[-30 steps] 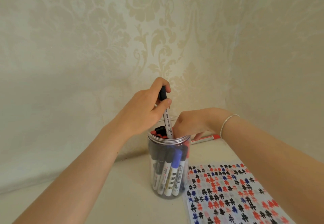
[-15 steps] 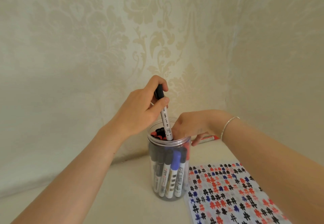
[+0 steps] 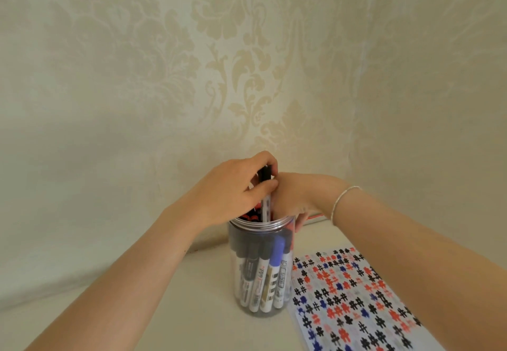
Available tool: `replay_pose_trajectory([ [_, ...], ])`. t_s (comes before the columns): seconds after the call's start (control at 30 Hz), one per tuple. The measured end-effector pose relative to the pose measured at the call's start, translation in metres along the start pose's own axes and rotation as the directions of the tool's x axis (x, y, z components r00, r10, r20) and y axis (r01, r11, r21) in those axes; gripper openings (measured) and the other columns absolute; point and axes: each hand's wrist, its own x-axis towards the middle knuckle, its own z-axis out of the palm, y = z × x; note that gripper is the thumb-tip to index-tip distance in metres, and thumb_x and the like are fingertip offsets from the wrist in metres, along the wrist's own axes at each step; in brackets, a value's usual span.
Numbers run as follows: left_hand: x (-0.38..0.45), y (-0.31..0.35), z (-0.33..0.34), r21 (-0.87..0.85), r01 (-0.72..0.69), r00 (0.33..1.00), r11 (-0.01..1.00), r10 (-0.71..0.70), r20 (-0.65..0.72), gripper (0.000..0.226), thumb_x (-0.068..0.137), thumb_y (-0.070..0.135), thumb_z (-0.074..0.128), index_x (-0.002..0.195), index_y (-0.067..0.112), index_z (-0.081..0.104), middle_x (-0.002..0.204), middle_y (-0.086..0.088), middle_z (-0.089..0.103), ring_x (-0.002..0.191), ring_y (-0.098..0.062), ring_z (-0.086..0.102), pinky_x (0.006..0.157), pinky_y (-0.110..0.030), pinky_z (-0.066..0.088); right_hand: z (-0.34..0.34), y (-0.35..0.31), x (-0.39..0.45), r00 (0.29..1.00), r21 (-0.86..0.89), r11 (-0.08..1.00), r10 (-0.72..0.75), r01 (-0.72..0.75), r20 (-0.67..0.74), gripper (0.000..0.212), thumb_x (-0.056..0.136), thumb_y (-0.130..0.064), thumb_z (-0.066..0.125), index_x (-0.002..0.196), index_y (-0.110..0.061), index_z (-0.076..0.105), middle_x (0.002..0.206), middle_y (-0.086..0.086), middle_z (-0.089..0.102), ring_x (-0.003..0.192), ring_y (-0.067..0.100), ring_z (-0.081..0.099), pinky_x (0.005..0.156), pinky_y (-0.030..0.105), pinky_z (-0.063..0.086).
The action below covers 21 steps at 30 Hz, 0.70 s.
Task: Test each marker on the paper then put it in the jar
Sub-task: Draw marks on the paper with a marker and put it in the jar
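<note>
A clear plastic jar [image 3: 260,226] stands on the table, packed with several upright black, blue and red markers. My left hand [image 3: 233,191] pinches a white marker with a black cap [image 3: 265,204] above the jar's mouth, the marker's lower end inside the jar. My right hand [image 3: 299,198] is at the jar's right rim, thumb outside and fingers curled down inside among the markers. The paper [image 3: 349,295], covered with black, red and blue test marks, lies to the right of the jar.
A red marker [image 3: 315,216] lies on the table behind my right wrist, mostly hidden. Patterned cream walls meet in a corner close behind the jar. Bare cream table spreads to the left of the jar.
My left hand has lowered the black-capped marker deeper into the jar. My right hand stays at the jar's rim.
</note>
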Motion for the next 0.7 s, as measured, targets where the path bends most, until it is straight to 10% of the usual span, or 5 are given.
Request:
replay_pose_trajectory([
  [0.37, -0.001, 0.006, -0.009, 0.168, 0.158, 0.950, 0.973, -0.196, 0.242, 0.007, 0.082, 0.032, 0.070, 0.079, 0.038, 0.071, 0.073, 0.022, 0.065, 0.074, 0.005, 0.059, 0.066, -0.013, 0.043, -0.020, 0.017, -0.028, 0.991, 0.293, 0.947, -0.128, 0.134, -0.040, 0.024, 0.086, -0.001, 0.057, 0.107, -0.005, 0.068, 0.096, 0.013, 0.072, 0.091, 0.025, 0.070, 0.082, 0.041, 0.058],
  [0.53, 0.010, 0.012, 0.006, 0.101, 0.260, 0.960, 0.960, -0.269, 0.079, 0.011, 0.085, 0.031, 0.060, 0.078, 0.034, 0.069, 0.077, 0.022, 0.065, 0.077, -0.001, 0.061, 0.076, -0.027, 0.051, -0.032, 0.051, -0.007, 0.913, 0.679, 0.668, -0.003, 0.305, -0.407, 0.017, 0.087, 0.004, 0.053, 0.083, -0.002, 0.068, 0.085, 0.018, 0.068, 0.074, 0.025, 0.068, 0.073, 0.035, 0.058],
  [0.63, 0.014, 0.016, 0.021, -0.117, 0.259, 0.956, 0.959, -0.272, -0.110, 0.010, 0.088, 0.026, 0.059, 0.083, 0.032, 0.065, 0.083, 0.017, 0.064, 0.080, 0.001, 0.060, 0.078, -0.025, 0.051, -0.003, 0.099, 0.034, 0.788, 0.328, 0.941, 0.138, 0.085, -0.600, 0.024, 0.085, 0.003, 0.048, 0.084, -0.012, 0.067, 0.096, 0.016, 0.067, 0.076, 0.024, 0.062, 0.074, 0.030, 0.052],
  [0.7, 0.013, 0.016, 0.027, -0.107, 0.225, 0.969, 0.968, -0.234, -0.076, 0.006, 0.092, 0.026, 0.057, 0.094, 0.028, 0.062, 0.095, 0.015, 0.061, 0.088, 0.003, 0.057, 0.079, -0.019, 0.046, 0.024, 0.126, 0.052, 0.862, -0.046, 0.993, 0.069, -0.106, -0.502, 0.036, 0.086, 0.003, 0.044, 0.112, -0.014, 0.062, 0.116, 0.011, 0.060, 0.099, 0.026, 0.060, 0.088, 0.033, 0.049],
])
